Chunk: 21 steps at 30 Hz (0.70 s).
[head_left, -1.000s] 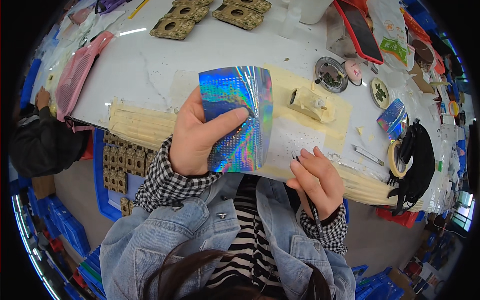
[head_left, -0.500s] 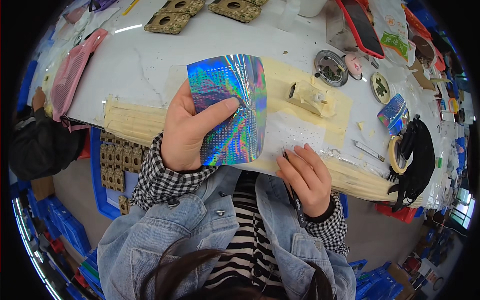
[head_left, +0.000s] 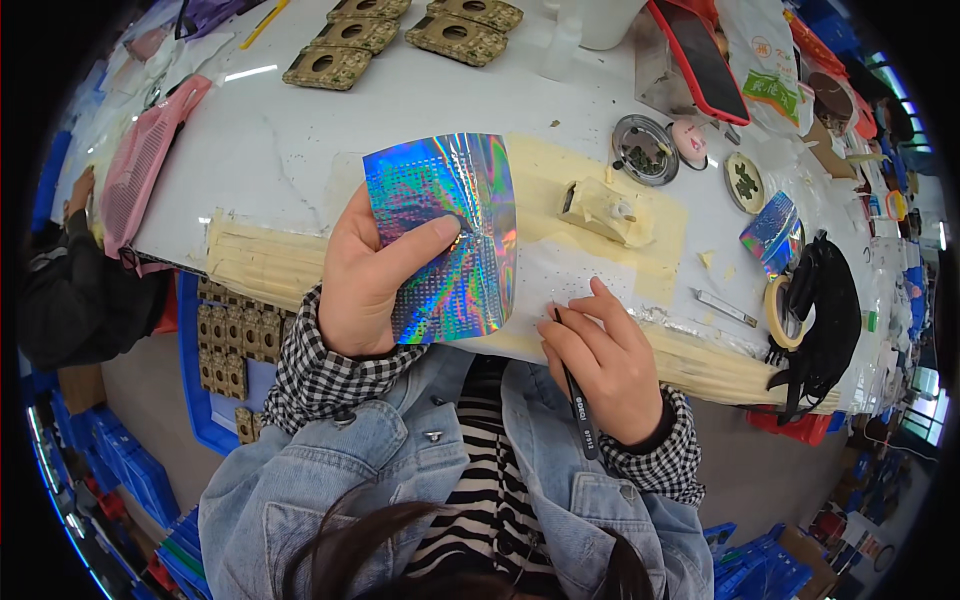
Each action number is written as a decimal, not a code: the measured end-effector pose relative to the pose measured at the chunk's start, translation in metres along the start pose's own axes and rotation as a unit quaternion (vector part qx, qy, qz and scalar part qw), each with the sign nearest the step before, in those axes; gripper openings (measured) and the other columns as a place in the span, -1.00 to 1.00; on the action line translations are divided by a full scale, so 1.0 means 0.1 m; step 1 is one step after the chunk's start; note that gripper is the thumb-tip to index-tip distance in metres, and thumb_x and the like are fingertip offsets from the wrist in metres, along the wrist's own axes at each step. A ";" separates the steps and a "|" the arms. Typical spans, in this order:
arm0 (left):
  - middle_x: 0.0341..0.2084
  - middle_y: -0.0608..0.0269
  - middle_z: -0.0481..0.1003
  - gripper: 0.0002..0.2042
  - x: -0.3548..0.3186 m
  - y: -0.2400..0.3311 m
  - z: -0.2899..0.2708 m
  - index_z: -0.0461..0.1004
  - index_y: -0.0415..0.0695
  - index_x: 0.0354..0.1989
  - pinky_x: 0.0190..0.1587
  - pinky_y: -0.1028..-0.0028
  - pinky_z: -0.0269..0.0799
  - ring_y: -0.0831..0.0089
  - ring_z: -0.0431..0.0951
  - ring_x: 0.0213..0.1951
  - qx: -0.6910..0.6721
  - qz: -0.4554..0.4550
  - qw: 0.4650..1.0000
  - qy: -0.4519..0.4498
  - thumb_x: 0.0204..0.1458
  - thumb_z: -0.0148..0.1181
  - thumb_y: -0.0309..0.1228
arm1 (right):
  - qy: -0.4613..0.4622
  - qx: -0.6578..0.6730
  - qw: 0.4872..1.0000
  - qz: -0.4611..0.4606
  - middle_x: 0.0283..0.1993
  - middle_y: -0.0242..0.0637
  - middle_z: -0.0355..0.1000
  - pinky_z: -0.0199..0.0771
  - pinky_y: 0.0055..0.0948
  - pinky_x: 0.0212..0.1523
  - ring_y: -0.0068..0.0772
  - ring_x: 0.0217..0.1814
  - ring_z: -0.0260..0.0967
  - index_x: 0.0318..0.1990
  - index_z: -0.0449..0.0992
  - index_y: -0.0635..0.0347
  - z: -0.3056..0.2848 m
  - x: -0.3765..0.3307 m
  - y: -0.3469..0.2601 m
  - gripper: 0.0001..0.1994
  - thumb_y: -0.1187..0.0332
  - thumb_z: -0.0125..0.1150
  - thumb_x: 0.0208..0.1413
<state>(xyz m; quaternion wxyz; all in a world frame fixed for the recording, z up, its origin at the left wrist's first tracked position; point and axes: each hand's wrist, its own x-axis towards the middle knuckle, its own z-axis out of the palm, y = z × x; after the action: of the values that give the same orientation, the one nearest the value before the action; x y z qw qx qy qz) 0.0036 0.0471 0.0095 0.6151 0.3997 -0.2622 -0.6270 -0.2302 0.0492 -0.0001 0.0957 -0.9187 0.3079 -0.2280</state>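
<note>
1. The shiny sheet (head_left: 480, 275) is gripped by the left hand (head_left: 378, 270), with the thumb pressed on its front, and is held up over the table (head_left: 270, 135).
2. The thin black tool (head_left: 579, 415) is pinched near its tip by the right hand (head_left: 610, 372); its other fingers are loosely bent.
3. Part of the dotted white paper (head_left: 590, 272) is blocked by the sheet.
4. Beyond the paper, a tape-covered block (head_left: 605, 212) is seen; to the right, a tape roll (head_left: 772, 315).
</note>
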 end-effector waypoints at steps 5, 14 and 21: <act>-0.09 0.02 0.50 -0.64 0.01 0.00 0.00 0.28 -0.29 0.08 -0.02 0.31 0.52 0.31 0.57 -0.10 0.000 -0.020 1.000 -0.011 0.07 0.06 -0.63 | 0.004 0.029 0.999 0.017 -0.33 -0.21 0.45 0.42 -0.09 0.15 -0.20 -0.11 0.39 -0.32 0.47 0.25 -0.05 0.07 -0.02 -0.76 0.50 0.31 -0.23; -0.17 0.10 0.53 -0.62 -0.01 0.00 0.07 0.31 -0.26 0.05 -0.10 0.38 0.54 0.38 0.58 -0.18 -0.050 -0.020 0.999 0.001 0.03 0.14 -0.68 | 0.051 0.183 0.975 0.111 -0.29 -0.18 0.55 0.35 -0.03 0.18 -0.15 -0.03 0.42 -0.31 0.51 0.27 -0.18 -0.01 0.04 -0.86 0.59 0.23 -0.08; -0.09 0.05 0.50 -0.64 -0.02 -0.02 0.05 0.29 -0.27 0.07 -0.03 0.33 0.52 0.33 0.56 -0.10 -0.033 -0.021 0.999 -0.024 0.07 0.08 -0.63 | 0.079 0.244 0.953 0.161 -0.24 -0.15 0.55 0.33 -0.05 0.19 -0.18 -0.02 0.42 -0.26 0.52 0.31 -0.18 -0.07 0.07 -0.88 0.56 0.17 0.01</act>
<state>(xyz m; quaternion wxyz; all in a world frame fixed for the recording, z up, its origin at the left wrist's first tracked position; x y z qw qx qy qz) -0.0016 0.0483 0.0104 0.6083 0.3693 -0.2474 -0.6576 -0.2475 0.0473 0.0107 0.3281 -0.7845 0.3931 -0.3498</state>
